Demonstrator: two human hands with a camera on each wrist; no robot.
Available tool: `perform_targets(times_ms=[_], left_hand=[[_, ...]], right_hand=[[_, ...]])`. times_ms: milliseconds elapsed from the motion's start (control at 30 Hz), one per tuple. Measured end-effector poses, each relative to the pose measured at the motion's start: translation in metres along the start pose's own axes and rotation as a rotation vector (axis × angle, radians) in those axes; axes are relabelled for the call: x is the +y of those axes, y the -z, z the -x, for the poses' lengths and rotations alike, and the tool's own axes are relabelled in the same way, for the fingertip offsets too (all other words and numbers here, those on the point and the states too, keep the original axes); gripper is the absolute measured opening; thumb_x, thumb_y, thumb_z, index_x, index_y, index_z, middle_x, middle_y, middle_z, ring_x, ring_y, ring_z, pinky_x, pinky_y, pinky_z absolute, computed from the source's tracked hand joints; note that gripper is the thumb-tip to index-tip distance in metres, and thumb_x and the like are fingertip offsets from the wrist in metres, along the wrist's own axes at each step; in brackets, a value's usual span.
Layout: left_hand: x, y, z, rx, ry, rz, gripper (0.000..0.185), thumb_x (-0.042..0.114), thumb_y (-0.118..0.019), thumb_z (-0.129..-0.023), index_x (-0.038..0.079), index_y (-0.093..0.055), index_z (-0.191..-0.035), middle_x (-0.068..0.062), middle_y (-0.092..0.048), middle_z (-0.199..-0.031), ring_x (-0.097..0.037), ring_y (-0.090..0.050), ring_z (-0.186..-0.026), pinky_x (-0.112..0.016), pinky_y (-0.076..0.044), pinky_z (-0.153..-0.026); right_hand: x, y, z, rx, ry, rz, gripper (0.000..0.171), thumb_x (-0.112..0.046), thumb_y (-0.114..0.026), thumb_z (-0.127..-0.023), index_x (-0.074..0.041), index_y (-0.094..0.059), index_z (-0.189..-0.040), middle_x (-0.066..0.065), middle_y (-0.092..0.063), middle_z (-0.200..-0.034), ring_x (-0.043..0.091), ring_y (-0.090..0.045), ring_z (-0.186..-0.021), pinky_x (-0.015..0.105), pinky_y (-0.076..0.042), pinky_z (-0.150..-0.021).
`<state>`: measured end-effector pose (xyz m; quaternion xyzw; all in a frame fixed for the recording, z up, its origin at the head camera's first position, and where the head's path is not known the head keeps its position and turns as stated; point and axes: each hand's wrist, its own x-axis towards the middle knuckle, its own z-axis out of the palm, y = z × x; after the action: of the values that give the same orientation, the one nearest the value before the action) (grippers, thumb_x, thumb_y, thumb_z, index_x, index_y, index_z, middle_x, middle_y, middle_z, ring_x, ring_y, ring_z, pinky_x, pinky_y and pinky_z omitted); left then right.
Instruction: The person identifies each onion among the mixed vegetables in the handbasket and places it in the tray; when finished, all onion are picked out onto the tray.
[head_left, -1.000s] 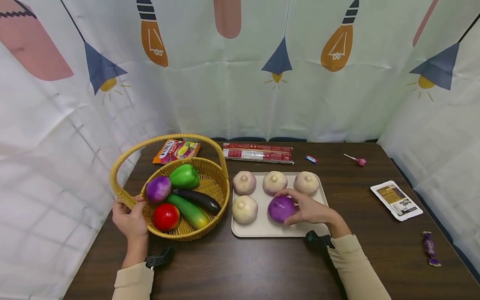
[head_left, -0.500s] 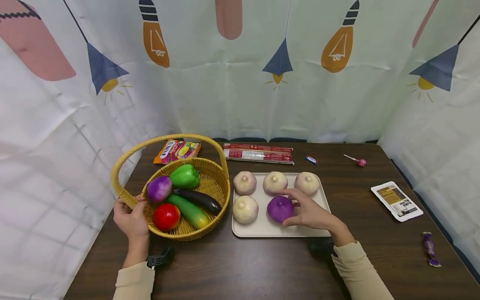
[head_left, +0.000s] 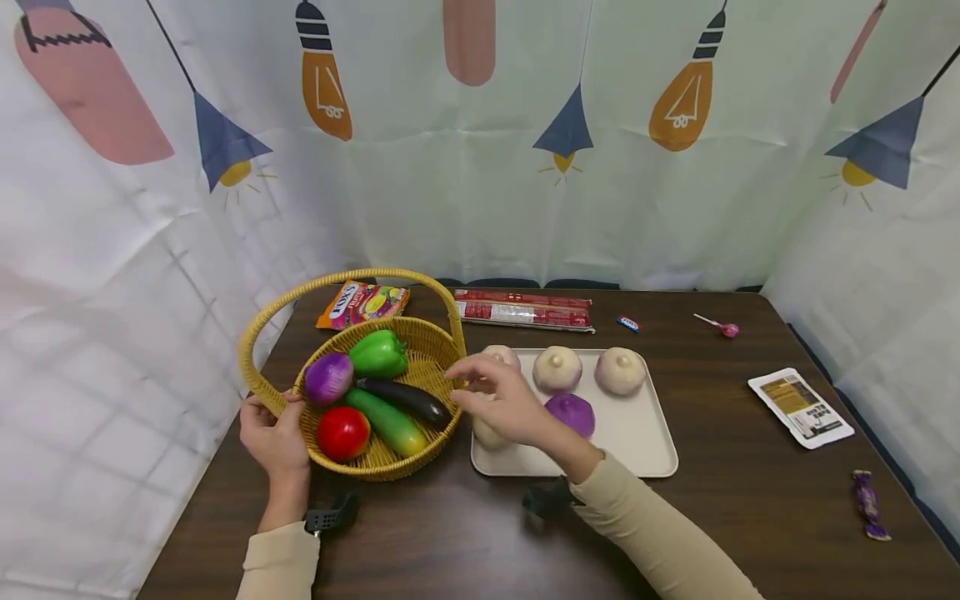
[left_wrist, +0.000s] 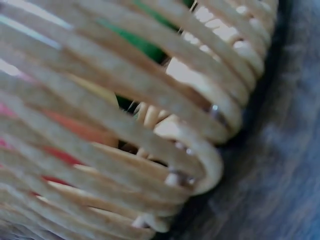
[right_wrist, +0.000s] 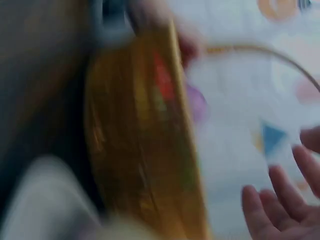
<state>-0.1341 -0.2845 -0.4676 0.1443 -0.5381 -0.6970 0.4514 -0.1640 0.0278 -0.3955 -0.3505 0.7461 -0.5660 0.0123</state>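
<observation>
My left hand (head_left: 276,437) grips the base of the handle on the yellow wicker basket (head_left: 429,360), at its left rim. In the basket lie a purple onion-like vegetable (head_left: 328,378), a green bell pepper (head_left: 378,354), an eggplant (head_left: 408,402), a green zucchini-like vegetable (head_left: 386,422) and a tomato (head_left: 343,434). Over the left side of the white tray (head_left: 633,433), my right hand (head_left: 510,404) hovers near the basket's right rim. Its fingers are spread with nothing between them in the right wrist view. A purple round vegetable (head_left: 572,413) sits on the tray, partly hidden by that hand.
Several pale round vegetables (head_left: 557,369) share the tray. Behind are a candy bag (head_left: 365,305), a long red packet (head_left: 525,311) and a small blue sweet (head_left: 627,323). To the right lie a lollipop (head_left: 727,330), a white pouch (head_left: 801,407) and a purple-wrapped candy (head_left: 870,505).
My right hand has left the purple vegetable on the tray and moved left to the basket's right rim. The left hand keeps its grip. The head view has shifted slightly.
</observation>
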Motion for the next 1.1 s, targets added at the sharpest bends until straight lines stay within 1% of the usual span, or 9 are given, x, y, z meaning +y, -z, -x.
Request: perform_targets(times_ms=[67, 233, 400, 467, 567, 667, 800, 933, 1100], left_hand=[[-0.001, 0.000, 0.003, 0.000, -0.003, -0.013, 0.023, -0.014, -0.060, -0.079, 0.008, -0.058, -0.087, -0.009, -0.065, -0.079, -0.016, -0.062, -0.075, -0.024, -0.050, -0.072], [-0.006, 0.004, 0.010, -0.011, 0.013, -0.053, 0.025, -0.015, -0.060, -0.078, 0.007, -0.058, -0.087, -0.008, -0.065, -0.078, -0.016, -0.062, -0.074, -0.021, -0.052, -0.071], [-0.007, 0.004, 0.011, -0.018, 0.009, -0.035, 0.026, -0.016, -0.059, -0.078, 0.007, -0.059, -0.088, -0.008, -0.066, -0.078, -0.017, -0.063, -0.076, -0.021, -0.052, -0.070], [-0.005, 0.003, 0.010, -0.012, -0.007, -0.032, 0.026, -0.016, -0.059, -0.078, 0.008, -0.059, -0.088, -0.008, -0.065, -0.078, -0.017, -0.063, -0.076, -0.022, -0.052, -0.071], [-0.001, 0.001, 0.007, 0.000, -0.027, -0.038, 0.026, -0.015, -0.061, -0.078, 0.009, -0.059, -0.087, -0.008, -0.064, -0.078, -0.016, -0.063, -0.074, -0.022, -0.052, -0.070], [0.001, 0.002, 0.007, 0.014, -0.040, -0.054, 0.025, -0.015, -0.062, -0.077, 0.008, -0.059, -0.087, -0.009, -0.064, -0.078, -0.015, -0.063, -0.072, -0.021, -0.052, -0.067], [0.001, 0.002, 0.007, 0.022, -0.051, -0.076, 0.027, -0.016, -0.061, -0.075, 0.008, -0.059, -0.086, -0.008, -0.066, -0.077, -0.013, -0.064, -0.070, -0.019, -0.052, -0.064], [0.000, 0.001, 0.007, 0.022, -0.050, -0.082, 0.030, -0.018, -0.059, -0.073, 0.009, -0.059, -0.087, -0.008, -0.066, -0.078, -0.013, -0.064, -0.070, -0.019, -0.052, -0.062], [0.000, 0.003, 0.005, 0.026, -0.047, -0.079, 0.028, -0.017, -0.060, -0.075, 0.008, -0.059, -0.088, -0.010, -0.066, -0.079, -0.014, -0.063, -0.070, -0.019, -0.052, -0.063]], right_hand=[[-0.002, -0.026, -0.014, -0.025, -0.021, -0.040, 0.022, -0.009, -0.066, -0.091, -0.006, -0.066, -0.113, 0.006, -0.063, -0.116, 0.018, -0.060, -0.108, 0.035, -0.054, -0.088], [0.006, -0.074, -0.045, -0.066, -0.066, 0.053, 0.026, -0.013, -0.065, -0.092, -0.012, -0.063, -0.117, 0.001, -0.058, -0.123, 0.021, -0.057, -0.117, 0.030, -0.052, -0.091], [0.013, -0.101, -0.076, -0.118, -0.172, 0.092, 0.048, -0.021, -0.067, -0.091, -0.014, -0.053, -0.136, 0.004, -0.051, -0.139, 0.026, -0.057, -0.119, 0.029, -0.052, -0.090], [0.012, -0.109, -0.088, -0.149, -0.199, 0.134, 0.057, -0.025, -0.068, -0.090, -0.015, -0.048, -0.142, 0.005, -0.049, -0.143, 0.024, -0.057, -0.118, 0.027, -0.051, -0.087], [0.009, -0.120, -0.102, -0.196, -0.226, 0.222, 0.069, -0.031, -0.071, -0.088, -0.017, -0.041, -0.148, 0.004, -0.047, -0.146, 0.019, -0.054, -0.122, 0.027, -0.049, -0.090], [0.007, -0.134, -0.107, -0.258, -0.233, 0.304, 0.079, -0.034, -0.072, -0.085, -0.019, -0.033, -0.152, 0.001, -0.042, -0.150, 0.015, -0.050, -0.127, 0.028, -0.046, -0.097], [0.011, -0.149, -0.106, -0.285, -0.242, 0.359, 0.087, -0.036, -0.075, -0.083, -0.024, -0.026, -0.154, 0.003, -0.040, -0.147, 0.014, -0.053, -0.120, 0.027, -0.049, -0.091], [0.015, -0.155, -0.105, -0.245, -0.260, 0.364, 0.087, -0.035, -0.081, -0.078, -0.027, -0.033, -0.150, 0.005, -0.043, -0.135, 0.012, -0.056, -0.108, 0.026, -0.051, -0.083], [0.018, -0.156, -0.107, -0.231, -0.233, 0.331, 0.079, -0.035, -0.083, -0.076, -0.021, -0.042, -0.141, 0.001, -0.050, -0.129, 0.010, -0.056, -0.106, 0.023, -0.050, -0.083]])
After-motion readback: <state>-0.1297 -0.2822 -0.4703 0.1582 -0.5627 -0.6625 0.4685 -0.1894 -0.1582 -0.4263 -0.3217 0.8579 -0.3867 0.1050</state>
